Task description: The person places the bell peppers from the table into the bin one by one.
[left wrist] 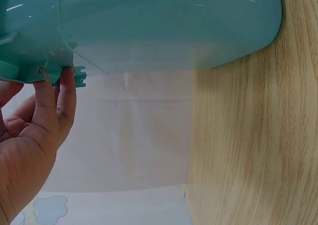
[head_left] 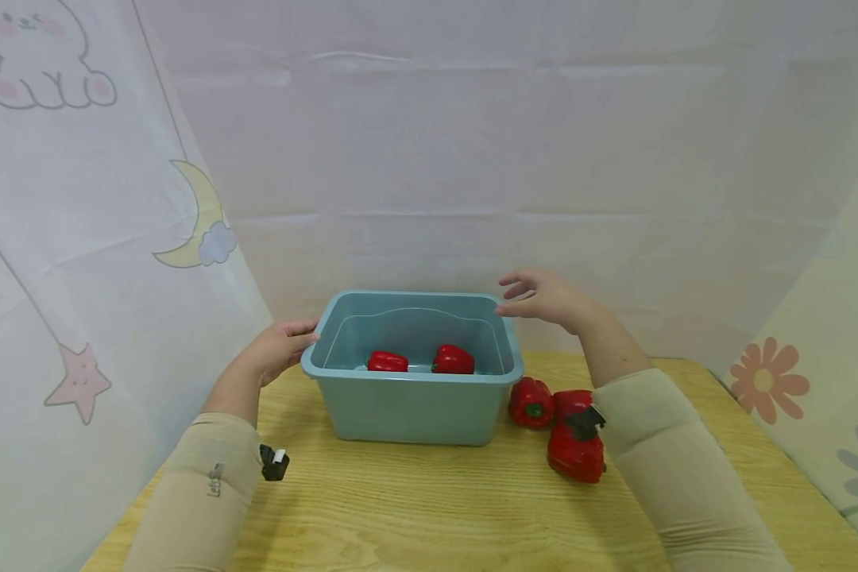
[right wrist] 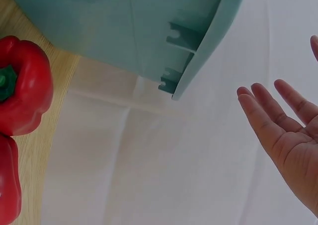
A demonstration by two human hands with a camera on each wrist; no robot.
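Tub (head_left: 411, 409), teal plastic: light, stiff, best gripped under rim. My left hand (head_left: 280, 347) touches rim, fingers straight; right hand (head_left: 543, 298) hovers spread.

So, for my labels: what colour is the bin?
Light teal bin, clearest in the head view.
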